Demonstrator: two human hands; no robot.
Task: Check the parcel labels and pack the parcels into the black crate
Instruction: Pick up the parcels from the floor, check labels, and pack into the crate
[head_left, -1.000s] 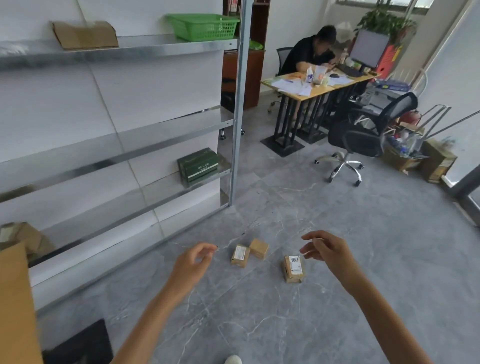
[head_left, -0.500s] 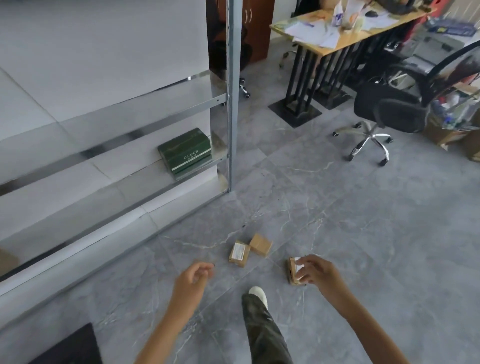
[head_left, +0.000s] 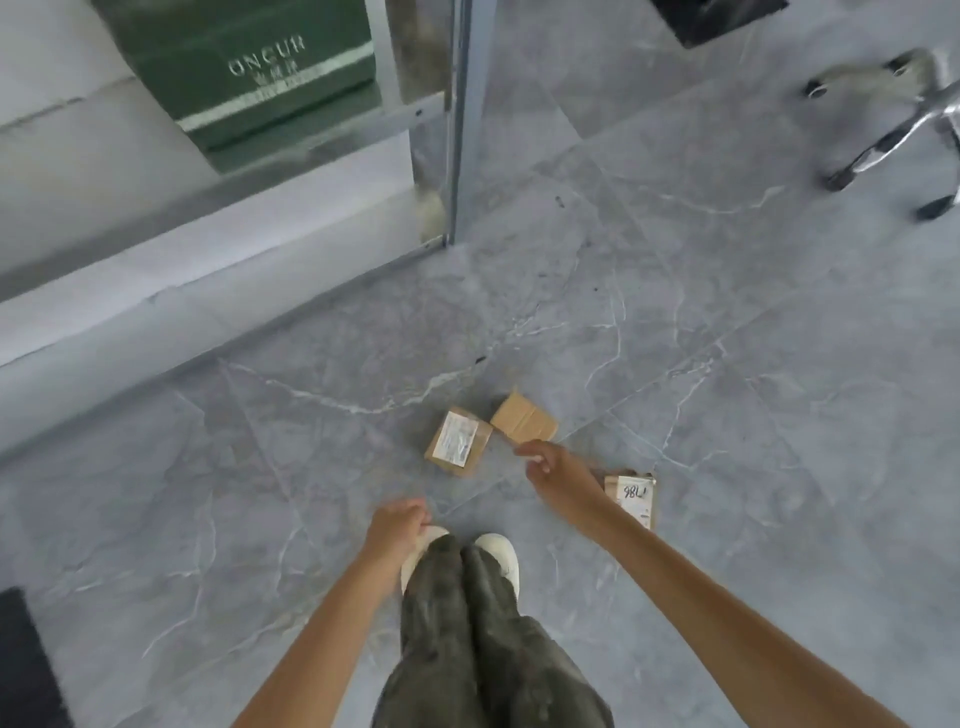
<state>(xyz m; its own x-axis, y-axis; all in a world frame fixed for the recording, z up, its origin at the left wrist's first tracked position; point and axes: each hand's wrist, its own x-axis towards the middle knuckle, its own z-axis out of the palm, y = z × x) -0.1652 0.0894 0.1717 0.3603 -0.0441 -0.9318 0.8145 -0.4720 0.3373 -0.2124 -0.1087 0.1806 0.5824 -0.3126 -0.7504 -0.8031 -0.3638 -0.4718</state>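
Over grey veined floor tiles (head_left: 727, 338) by a metal rack (head_left: 462, 130), left hand (head_left: 397, 525) and right hand (head_left: 553, 467) hang loosely curled, empty.

White letters spell "ONCUR" on the green box (head_left: 249, 67) at the right end of the low shelf (head_left: 332, 136). On the floor (head_left: 727, 364), the right parcel (head_left: 631, 496) carries a label handwritten "98L". Print on the middle parcel (head_left: 457, 441) is too small to read.

I get bright, even, diffuse light on the grey floor (head_left: 727, 338), with only faint shadows. Motion blur smears the green box (head_left: 249, 78) and the chair base (head_left: 893, 130), whose chrome glints. The parcels (head_left: 458, 441) near centre look sharper.
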